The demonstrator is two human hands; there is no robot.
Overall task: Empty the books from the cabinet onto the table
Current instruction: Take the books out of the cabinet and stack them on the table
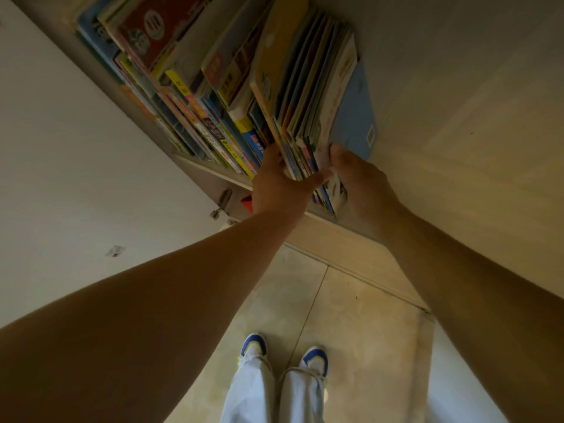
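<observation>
On the cabinet shelf, among upright books: a thin bundle of books clamped between left hand and right hand, thumb and fingers curled round its lower edges, beside a blue folder

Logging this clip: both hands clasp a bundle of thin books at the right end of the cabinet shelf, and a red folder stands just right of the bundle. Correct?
Not quite. The head view shows the folder right of the bundle of thin books is light blue, not red. The rest holds: left hand and right hand clasp the bundle from either side at the right end of the cabinet shelf.
</observation>
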